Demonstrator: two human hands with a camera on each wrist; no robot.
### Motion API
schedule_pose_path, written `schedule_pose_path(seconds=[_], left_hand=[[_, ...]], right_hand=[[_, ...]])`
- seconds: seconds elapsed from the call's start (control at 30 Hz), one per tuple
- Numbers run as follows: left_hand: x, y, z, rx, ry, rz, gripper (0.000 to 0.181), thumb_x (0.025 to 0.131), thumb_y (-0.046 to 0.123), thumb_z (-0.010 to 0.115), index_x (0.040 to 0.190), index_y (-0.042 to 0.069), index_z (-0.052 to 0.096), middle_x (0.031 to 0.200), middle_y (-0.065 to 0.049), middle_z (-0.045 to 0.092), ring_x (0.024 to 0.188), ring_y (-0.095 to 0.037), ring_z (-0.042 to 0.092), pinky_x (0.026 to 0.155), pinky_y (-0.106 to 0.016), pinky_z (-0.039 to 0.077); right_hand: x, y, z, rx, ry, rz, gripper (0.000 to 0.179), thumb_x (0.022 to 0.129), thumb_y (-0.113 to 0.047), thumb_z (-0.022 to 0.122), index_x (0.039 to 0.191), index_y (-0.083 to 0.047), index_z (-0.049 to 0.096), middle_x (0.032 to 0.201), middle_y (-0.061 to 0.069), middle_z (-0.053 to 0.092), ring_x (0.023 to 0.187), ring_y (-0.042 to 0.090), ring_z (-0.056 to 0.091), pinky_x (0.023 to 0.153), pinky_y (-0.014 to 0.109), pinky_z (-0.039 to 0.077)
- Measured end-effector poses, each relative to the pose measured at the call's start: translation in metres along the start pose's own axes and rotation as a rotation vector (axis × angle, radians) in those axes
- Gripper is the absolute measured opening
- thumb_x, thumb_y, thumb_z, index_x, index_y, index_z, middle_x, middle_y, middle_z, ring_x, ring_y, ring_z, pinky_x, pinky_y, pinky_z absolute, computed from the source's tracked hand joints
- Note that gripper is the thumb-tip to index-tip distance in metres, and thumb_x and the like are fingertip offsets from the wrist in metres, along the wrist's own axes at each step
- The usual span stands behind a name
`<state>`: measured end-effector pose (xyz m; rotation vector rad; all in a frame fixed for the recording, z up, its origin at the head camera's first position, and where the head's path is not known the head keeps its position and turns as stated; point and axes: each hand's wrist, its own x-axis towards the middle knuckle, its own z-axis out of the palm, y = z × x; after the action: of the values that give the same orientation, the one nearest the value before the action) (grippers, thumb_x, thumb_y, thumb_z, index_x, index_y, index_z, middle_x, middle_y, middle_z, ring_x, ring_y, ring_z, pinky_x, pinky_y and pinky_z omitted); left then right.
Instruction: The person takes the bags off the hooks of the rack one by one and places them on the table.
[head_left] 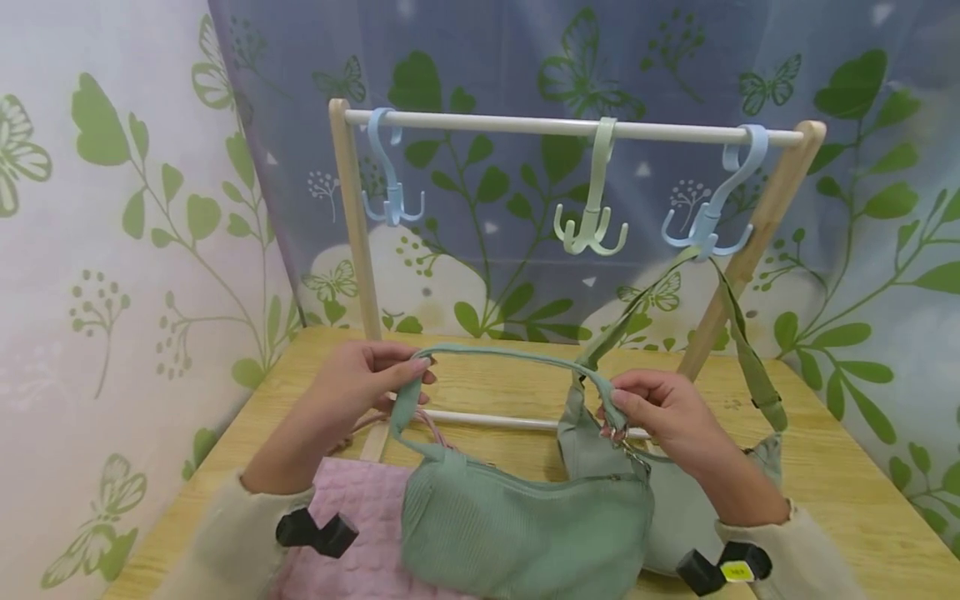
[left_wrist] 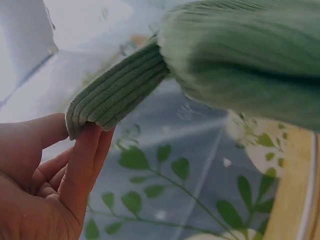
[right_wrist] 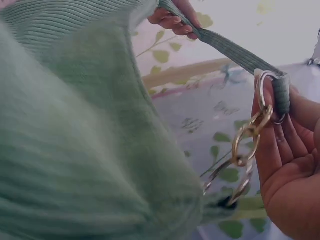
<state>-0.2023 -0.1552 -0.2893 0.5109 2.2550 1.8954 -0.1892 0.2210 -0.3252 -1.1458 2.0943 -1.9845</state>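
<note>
Between both hands hangs a green corduroy handbag (head_left: 525, 525), its strap (head_left: 495, 352) spread wide. My left hand (head_left: 378, 375) pinches the strap's left bend between thumb and fingers; the left wrist view shows the ribbed strap (left_wrist: 120, 85) gripped there. My right hand (head_left: 660, 412) pinches the strap's right end, close to a metal ring (right_wrist: 261, 92) and a chain (right_wrist: 246, 142) that joins it to the bag. Behind it, a grey-green bag (head_left: 678, 508) hangs by its olive strap (head_left: 750, 358) from the right blue hook (head_left: 708, 217).
A wooden rack with a white rail (head_left: 480, 123) stands on the wooden table (head_left: 847, 500). From the rail hang a left blue hook (head_left: 392, 183) and a pale green hook (head_left: 594, 208) with nothing on them. A pink quilted bag (head_left: 352, 517) lies at the front left.
</note>
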Motion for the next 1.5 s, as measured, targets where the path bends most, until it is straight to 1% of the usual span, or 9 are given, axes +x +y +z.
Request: schedule_pose_path(seconds=[0.2, 0.3, 0.47, 0.7, 0.8, 0.93, 1.17, 1.33, 1.5], left_hand=[[0.020, -0.028, -0.007, 0.027, 0.017, -0.031, 0.036, 0.095, 0.026, 0.066, 0.118, -0.002, 0.066, 0.099, -0.008, 0.072, 0.085, -0.026, 0.072, 0.074, -0.040, 0.058], [0.028, -0.038, -0.009, 0.046, 0.012, -0.042, 0.037, 0.095, 0.025, 0.065, 0.120, -0.003, 0.065, 0.102, -0.010, 0.072, 0.088, -0.026, 0.071, 0.077, -0.039, 0.057], [0.043, -0.053, -0.010, 0.075, 0.012, -0.062, 0.037, 0.096, 0.023, 0.063, 0.122, -0.003, 0.063, 0.106, -0.012, 0.071, 0.090, -0.025, 0.071, 0.076, -0.036, 0.057], [0.066, -0.073, -0.004, 0.065, 0.042, -0.087, 0.034, 0.097, 0.013, 0.060, 0.123, -0.009, 0.060, 0.103, -0.018, 0.071, 0.081, -0.020, 0.072, 0.071, -0.033, 0.058], [0.074, -0.080, -0.001, 0.081, 0.067, -0.102, 0.030, 0.097, 0.011, 0.060, 0.119, -0.010, 0.062, 0.100, -0.018, 0.071, 0.080, -0.021, 0.072, 0.071, -0.034, 0.058], [0.081, -0.087, 0.002, 0.118, 0.086, -0.145, 0.028, 0.097, 0.011, 0.061, 0.116, -0.009, 0.064, 0.098, -0.017, 0.072, 0.078, -0.020, 0.072, 0.069, -0.032, 0.058], [0.087, -0.095, 0.001, 0.185, 0.079, -0.172, 0.033, 0.098, 0.011, 0.060, 0.121, -0.012, 0.060, 0.101, -0.019, 0.071, 0.080, -0.024, 0.072, 0.066, -0.030, 0.058], [0.090, -0.104, 0.001, 0.241, 0.072, -0.187, 0.029, 0.098, 0.011, 0.060, 0.116, -0.011, 0.064, 0.095, -0.018, 0.072, 0.073, -0.023, 0.072, 0.067, -0.036, 0.058], [0.093, -0.111, 0.004, 0.290, 0.074, -0.220, 0.028, 0.098, 0.012, 0.059, 0.114, -0.010, 0.066, 0.100, -0.023, 0.070, 0.074, -0.026, 0.072, 0.062, -0.032, 0.058]], right_hand=[[0.007, 0.029, -0.001, 0.005, 0.049, 0.111, 0.022, 0.102, -0.005, 0.047, 0.106, -0.011, 0.069, 0.091, -0.002, 0.069, 0.077, 0.012, 0.068, 0.064, 0.028, 0.056], [0.011, 0.039, 0.000, 0.014, 0.086, 0.184, 0.018, 0.102, -0.010, 0.050, 0.107, -0.004, 0.067, 0.090, 0.000, 0.068, 0.076, 0.013, 0.068, 0.064, 0.028, 0.056], [0.017, 0.049, 0.002, -0.022, 0.178, 0.326, 0.027, 0.101, -0.018, 0.055, 0.109, 0.007, 0.062, 0.091, 0.001, 0.069, 0.074, 0.014, 0.067, 0.067, 0.030, 0.056], [0.024, 0.062, 0.001, -0.059, 0.251, 0.447, 0.030, 0.101, -0.017, 0.054, 0.116, 0.009, 0.059, 0.094, 0.005, 0.069, 0.074, 0.014, 0.067, 0.072, 0.031, 0.056], [0.028, 0.068, 0.002, -0.082, 0.285, 0.498, 0.033, 0.101, -0.018, 0.054, 0.120, 0.009, 0.058, 0.101, 0.013, 0.069, 0.075, 0.014, 0.067, 0.074, 0.031, 0.056], [0.036, 0.068, 0.005, -0.136, 0.322, 0.530, 0.036, 0.101, -0.018, 0.054, 0.125, 0.009, 0.057, 0.109, 0.023, 0.067, 0.076, 0.014, 0.067, 0.075, 0.031, 0.056], [0.046, 0.073, 0.011, -0.300, 0.397, 0.540, 0.034, 0.098, -0.016, 0.060, 0.124, 0.006, 0.061, 0.107, 0.021, 0.068, 0.074, 0.017, 0.070, 0.073, 0.035, 0.057], [0.051, 0.081, 0.022, -0.498, 0.359, 0.504, 0.031, 0.096, -0.014, 0.061, 0.122, 0.003, 0.063, 0.103, 0.022, 0.070, 0.069, 0.023, 0.071, 0.061, 0.034, 0.056], [0.055, 0.091, 0.036, -0.636, 0.291, 0.478, 0.026, 0.096, -0.007, 0.060, 0.119, 0.003, 0.064, 0.102, 0.022, 0.071, 0.067, 0.023, 0.069, 0.053, 0.029, 0.052]])
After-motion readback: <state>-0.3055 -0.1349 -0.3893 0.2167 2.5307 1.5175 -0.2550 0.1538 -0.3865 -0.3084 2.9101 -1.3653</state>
